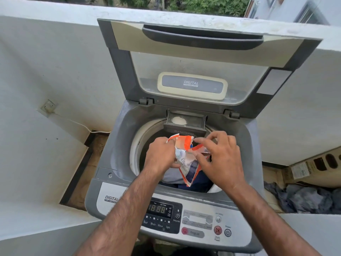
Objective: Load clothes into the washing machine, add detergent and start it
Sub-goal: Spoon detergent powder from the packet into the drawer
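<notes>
The left hand is closed around the left side of a crumpled orange-and-white detergent packet, and the right hand pinches the packet's right side between thumb and fingertips, its other fingers spread loose. The packet hangs over the open drum of the washing machine, just in front of the pulled-out detergent drawer. A small heap of white powder already lies in the drawer's left part. Below the packet, clothes in grey and dark blue fill the drum. The lid stands raised behind the drawer, and the control panel in front of the drum shows lit digits. The packet looks nearly spent, so the pour seems done. If it tips while being folded, leftover powder could fall on the clothes rather than into the drawer; a drawer left out would likely block the lid.
</notes>
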Demonstrator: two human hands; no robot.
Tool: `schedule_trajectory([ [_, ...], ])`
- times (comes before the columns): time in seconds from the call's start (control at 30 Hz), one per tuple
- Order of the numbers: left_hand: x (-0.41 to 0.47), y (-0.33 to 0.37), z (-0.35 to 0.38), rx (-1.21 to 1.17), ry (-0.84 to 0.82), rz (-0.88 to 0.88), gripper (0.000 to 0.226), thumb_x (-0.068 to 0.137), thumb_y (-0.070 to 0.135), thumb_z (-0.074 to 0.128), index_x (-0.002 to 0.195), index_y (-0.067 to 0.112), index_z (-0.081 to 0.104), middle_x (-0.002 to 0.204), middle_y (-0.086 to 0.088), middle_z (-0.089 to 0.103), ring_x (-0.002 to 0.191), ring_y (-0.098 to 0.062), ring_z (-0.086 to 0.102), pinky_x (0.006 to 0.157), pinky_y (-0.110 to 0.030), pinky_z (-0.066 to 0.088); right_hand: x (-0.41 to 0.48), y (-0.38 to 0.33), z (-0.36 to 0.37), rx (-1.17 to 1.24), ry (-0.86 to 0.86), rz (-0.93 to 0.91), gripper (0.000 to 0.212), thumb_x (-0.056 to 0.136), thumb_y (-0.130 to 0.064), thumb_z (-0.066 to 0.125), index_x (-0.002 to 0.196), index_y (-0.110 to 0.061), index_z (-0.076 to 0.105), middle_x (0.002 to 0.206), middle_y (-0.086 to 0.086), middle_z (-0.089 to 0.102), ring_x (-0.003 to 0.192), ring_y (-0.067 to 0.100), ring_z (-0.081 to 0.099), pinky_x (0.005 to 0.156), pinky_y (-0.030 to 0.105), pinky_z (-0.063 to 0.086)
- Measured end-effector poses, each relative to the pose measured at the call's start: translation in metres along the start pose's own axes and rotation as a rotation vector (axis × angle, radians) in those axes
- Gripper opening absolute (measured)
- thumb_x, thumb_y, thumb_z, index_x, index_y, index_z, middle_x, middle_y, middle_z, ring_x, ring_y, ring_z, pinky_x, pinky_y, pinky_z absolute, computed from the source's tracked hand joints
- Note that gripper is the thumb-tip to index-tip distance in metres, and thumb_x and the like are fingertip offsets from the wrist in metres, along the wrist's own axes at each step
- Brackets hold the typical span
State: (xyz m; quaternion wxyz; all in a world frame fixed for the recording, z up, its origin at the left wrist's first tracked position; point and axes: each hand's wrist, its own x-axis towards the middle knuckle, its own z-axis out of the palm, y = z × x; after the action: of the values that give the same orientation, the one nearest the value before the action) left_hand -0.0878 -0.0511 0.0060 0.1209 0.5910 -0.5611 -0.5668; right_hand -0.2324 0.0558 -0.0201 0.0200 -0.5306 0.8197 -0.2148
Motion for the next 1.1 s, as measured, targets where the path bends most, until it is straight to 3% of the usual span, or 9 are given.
schedule_trajectory([
  [0.07, -0.008, 0.003, 0.005, -0.009, -0.008, 0.008, 0.036, 0.108, 0.032, 0.047, 0.104, 0.004, 0.071, 0.092, -0.012, 0.08, 0.076, -0.021, 0.081, 0.07, -0.046, 0.068, -0.006, 0.008, -0.005, 0.104, -0.12, 0.071, 0.05, 0.086, -0.047, 0.075, 0.133, -0.036, 0.061, 0.123, -0.007, 0.049, 0.112, 0.014, 0.047, 0.089, 0.034, 0.047],
  [0.13, -0.015, 0.005, 0.011, -0.02, -0.014, 0.013, 0.035, 0.108, 0.033, 0.048, 0.107, 0.006, 0.07, 0.094, -0.011, 0.08, 0.077, -0.021, 0.081, 0.07, -0.046, 0.068, -0.011, 0.01, -0.012, 0.263, -0.173, 0.168, 0.054, 0.088, -0.048, 0.074, 0.137, -0.035, 0.055, 0.129, -0.011, 0.052, 0.114, 0.008, 0.054, 0.088, 0.028, 0.046],
  [0.3, -0.036, 0.013, 0.024, 0.006, -0.014, 0.044, 0.035, 0.107, 0.032, 0.047, 0.104, 0.007, 0.071, 0.091, -0.01, 0.08, 0.076, -0.02, 0.08, 0.069, -0.042, 0.068, -0.023, 0.004, -0.026, 0.455, -0.099, 0.221, 0.036, 0.086, -0.026, 0.081, 0.117, -0.033, 0.064, 0.108, -0.021, 0.068, 0.097, 0.0, 0.066, 0.083, 0.022, 0.054],
  [0.4, -0.047, 0.02, 0.029, 0.095, -0.009, 0.105, 0.038, 0.098, 0.033, 0.049, 0.09, 0.003, 0.071, 0.082, -0.012, 0.079, 0.077, -0.028, 0.079, 0.069, -0.05, 0.067, -0.035, -0.001, -0.03, 0.476, -0.023, 0.207, 0.021, 0.082, -0.012, 0.081, 0.098, -0.024, 0.077, 0.097, -0.013, 0.074, 0.09, 0.004, 0.069, 0.086, 0.034, 0.058],
  [0.53, -0.067, 0.034, 0.035, 0.336, -0.025, 0.261, 0.037, 0.09, 0.039, 0.046, 0.069, 0.012, 0.062, 0.072, -0.006, 0.073, 0.075, -0.03, 0.073, 0.076, -0.053, 0.063, -0.049, -0.009, -0.04, 0.502, 0.111, 0.253, 0.016, 0.082, -0.01, 0.08, 0.088, -0.025, 0.078, 0.089, -0.016, 0.073, 0.087, 0.002, 0.067, 0.082, 0.025, 0.055],
  [0.63, -0.082, 0.038, 0.039, 0.437, -0.09, 0.366, 0.035, 0.094, 0.035, 0.043, 0.077, 0.013, 0.064, 0.081, -0.006, 0.073, 0.08, -0.031, 0.072, 0.08, -0.05, 0.062, -0.059, -0.016, -0.053, 0.507, 0.24, 0.312, 0.014, 0.084, -0.014, 0.079, 0.09, -0.026, 0.079, 0.087, -0.018, 0.071, 0.087, 0.0, 0.066, 0.077, 0.014, 0.051],
  [0.77, -0.101, 0.037, 0.047, 0.482, -0.219, 0.475, 0.036, 0.1, 0.035, 0.042, 0.081, 0.012, 0.063, 0.081, -0.006, 0.074, 0.08, -0.03, 0.074, 0.081, -0.048, 0.062, -0.085, -0.024, -0.077, 0.465, 0.37, 0.417, 0.012, 0.087, -0.019, 0.08, 0.095, -0.028, 0.079, 0.091, -0.016, 0.072, 0.089, 0.001, 0.068, 0.079, 0.021, 0.056],
  [0.87, -0.12, 0.043, 0.059, 0.493, -0.291, 0.569, 0.037, 0.102, 0.036, 0.043, 0.082, 0.014, 0.065, 0.083, -0.006, 0.074, 0.082, -0.03, 0.073, 0.081, -0.049, 0.062, -0.109, -0.025, -0.095, 0.427, 0.46, 0.477, 0.015, 0.086, -0.018, 0.081, 0.098, -0.027, 0.08, 0.093, -0.016, 0.073, 0.09, -0.001, 0.068, 0.081, 0.018, 0.056],
  [1.1, -0.187, 0.055, 0.113, 0.522, -0.533, 0.702, 0.039, 0.094, 0.04, 0.044, 0.079, 0.012, 0.066, 0.077, -0.005, 0.076, 0.079, -0.032, 0.073, 0.078, -0.049, 0.063, -0.185, -0.007, -0.15, 0.358, 0.692, 0.644, 0.018, 0.085, -0.015, 0.082, 0.098, -0.027, 0.081, 0.094, -0.018, 0.073, 0.091, -0.001, 0.068, 0.083, 0.022, 0.057],
])
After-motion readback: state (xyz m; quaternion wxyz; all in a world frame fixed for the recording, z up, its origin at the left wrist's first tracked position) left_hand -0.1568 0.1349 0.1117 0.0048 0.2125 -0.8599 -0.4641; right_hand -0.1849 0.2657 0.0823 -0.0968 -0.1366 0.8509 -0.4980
